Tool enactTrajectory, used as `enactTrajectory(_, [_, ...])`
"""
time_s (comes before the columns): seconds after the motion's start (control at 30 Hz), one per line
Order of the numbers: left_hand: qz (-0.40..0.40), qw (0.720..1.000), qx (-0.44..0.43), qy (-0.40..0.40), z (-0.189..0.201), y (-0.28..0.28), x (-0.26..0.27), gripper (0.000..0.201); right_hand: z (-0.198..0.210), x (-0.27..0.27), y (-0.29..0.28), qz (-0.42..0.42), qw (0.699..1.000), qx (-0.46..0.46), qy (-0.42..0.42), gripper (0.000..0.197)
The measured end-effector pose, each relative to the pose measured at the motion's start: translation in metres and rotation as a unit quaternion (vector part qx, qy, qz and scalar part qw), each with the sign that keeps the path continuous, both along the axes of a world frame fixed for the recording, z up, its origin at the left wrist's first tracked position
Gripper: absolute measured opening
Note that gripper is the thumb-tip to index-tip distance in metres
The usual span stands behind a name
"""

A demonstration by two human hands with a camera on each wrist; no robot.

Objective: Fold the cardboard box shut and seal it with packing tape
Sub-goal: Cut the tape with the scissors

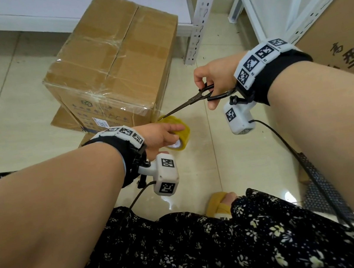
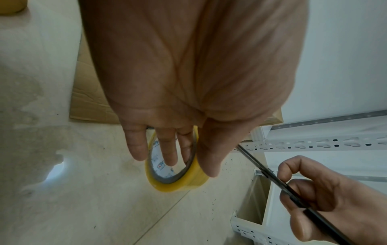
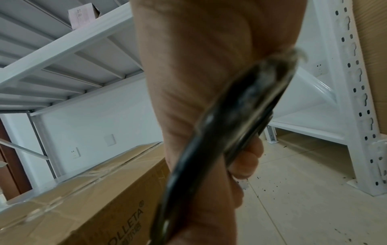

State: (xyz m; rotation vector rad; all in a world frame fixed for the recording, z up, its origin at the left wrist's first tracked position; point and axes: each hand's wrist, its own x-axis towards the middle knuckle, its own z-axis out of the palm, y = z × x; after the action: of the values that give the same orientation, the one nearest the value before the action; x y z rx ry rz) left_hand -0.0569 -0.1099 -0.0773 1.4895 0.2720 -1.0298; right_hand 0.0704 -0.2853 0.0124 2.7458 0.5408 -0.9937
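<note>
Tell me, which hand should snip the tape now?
The right hand, probably: it holds the scissors, tips by the roll at the box corner. The left hand grips that roll.

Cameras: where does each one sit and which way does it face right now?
Head: looks down at the taped cardboard box; both forearms, both hands, lap and a foot show.
Left wrist: looks along the left hand at the tape roll it grips.
Right wrist: looks along the right hand and blurred scissors toward the shelving.
Head and left wrist share roll, scissors and right hand.
</note>
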Motion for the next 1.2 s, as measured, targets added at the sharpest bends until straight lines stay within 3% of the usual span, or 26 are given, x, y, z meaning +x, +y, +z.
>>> enactTrajectory(0.17, [0.001, 1.0, 0.01, -0.004, -0.006, 0.0, -0.001, 0.048, 0.004, -0.005, 0.004, -0.013, 0.999, -0.029, 0.032, 0.069])
enactTrajectory(0.43, [-0.048, 0.999, 0.015, 0.004, -0.006, -0.011, -0.013, 0.05, 0.007, -0.004, 0.013, 0.004, 0.999, -0.052, 0.014, 0.077])
enactTrajectory(0.57, [-0.064, 0.998, 0.015, 0.013, -0.014, -0.011, -0.011, 0.047, 0.001, -0.005, -0.003, 0.001, 0.994, -0.101, -0.032, 0.06])
enactTrajectory(0.7, [-0.068, 0.997, 0.015, 0.014, -0.016, -0.011, -0.005, 0.045, -0.04, -0.013, -0.023, -0.021, 0.99, -0.107, -0.088, 0.041])
enactTrajectory(0.8, [-0.067, 0.998, 0.015, 0.012, -0.016, -0.013, 0.0, 0.045, -0.076, -0.025, -0.033, -0.149, 0.988, -0.012, -0.038, 0.053])
enactTrajectory(0.9, [-0.052, 0.998, 0.015, 0.011, -0.02, -0.015, 0.006, 0.041, -0.104, -0.043, -0.038, -0.253, 0.965, 0.054, 0.035, 0.054])
enactTrajectory(1.03, [-0.019, 1.0, 0.015, 0.006, -0.025, -0.021, 0.013, 0.033, -0.14, -0.068, -0.05, -0.302, 0.948, 0.074, 0.071, 0.045])
enactTrajectory(1.2, [0.007, 1.0, 0.01, -0.003, -0.029, -0.028, 0.024, 0.032, -0.171, -0.089, -0.068, -0.295, 0.941, 0.013, 0.166, 0.044])
